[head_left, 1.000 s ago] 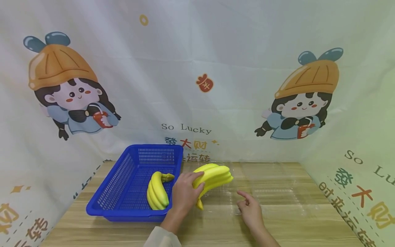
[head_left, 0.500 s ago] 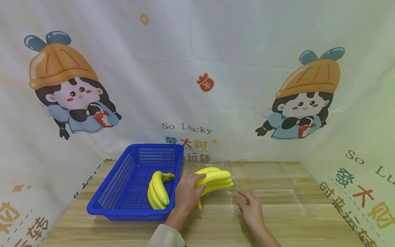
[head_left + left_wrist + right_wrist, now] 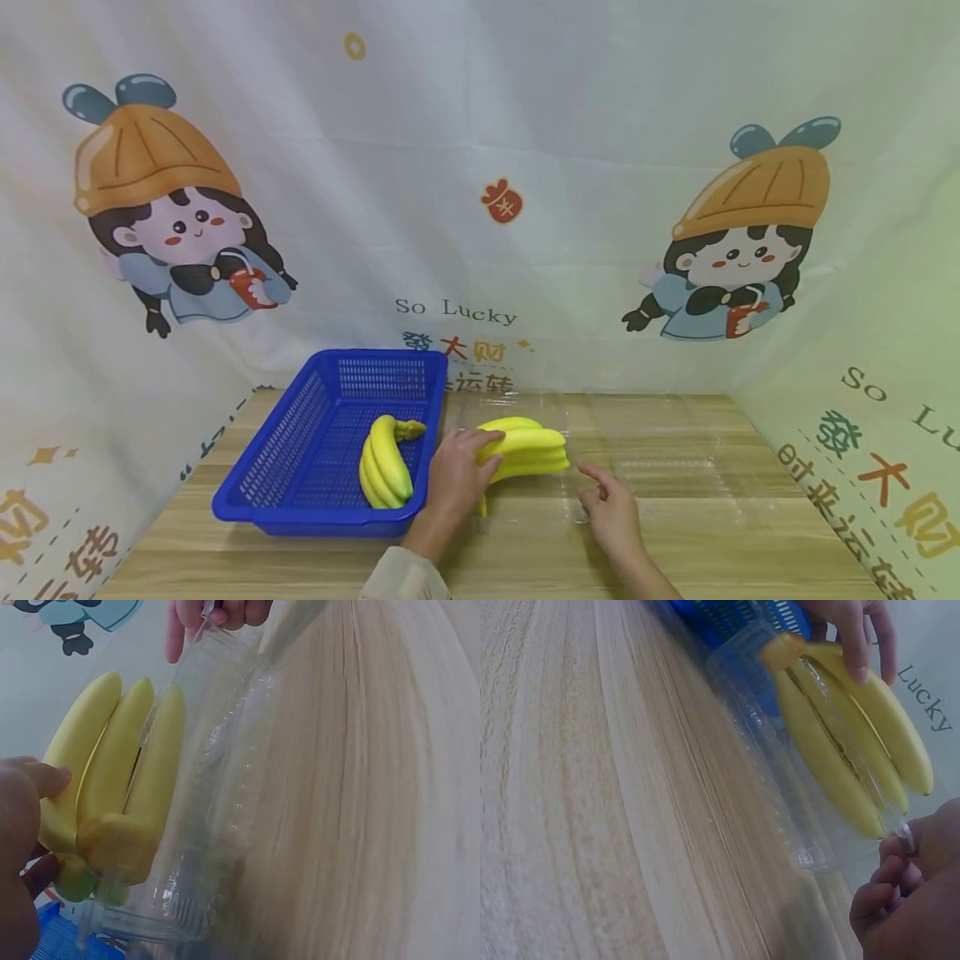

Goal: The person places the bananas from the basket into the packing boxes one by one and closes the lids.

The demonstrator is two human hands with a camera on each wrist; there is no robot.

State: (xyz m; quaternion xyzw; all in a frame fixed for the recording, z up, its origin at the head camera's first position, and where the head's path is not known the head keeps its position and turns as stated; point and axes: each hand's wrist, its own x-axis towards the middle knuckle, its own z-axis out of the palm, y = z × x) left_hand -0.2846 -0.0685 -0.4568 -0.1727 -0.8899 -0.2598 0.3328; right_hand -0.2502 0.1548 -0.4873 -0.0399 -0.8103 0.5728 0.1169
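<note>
My left hand (image 3: 459,471) grips a bunch of yellow bananas (image 3: 531,450) near its stem end, the banana tips pointing right. The bunch sits low over a clear plastic clamshell box (image 3: 232,757), partly within its walls in both wrist views. My right hand (image 3: 611,515) pinches the near right corner of the box's edge, with the index finger stretched out toward the banana tips. In the right wrist view the right thumb and curled fingers (image 3: 889,881) close on the plastic edge.
On the left stands a blue plastic basket (image 3: 315,523) with another bunch of bananas (image 3: 384,471) inside. The box's clear lid half (image 3: 667,462) lies spread to the right on the wooden table (image 3: 712,558). A printed cloth (image 3: 585,250) hangs behind.
My left hand has lowered the bananas toward the box and turned them flatter, slightly to the right. My right hand has stayed at the box's corner.
</note>
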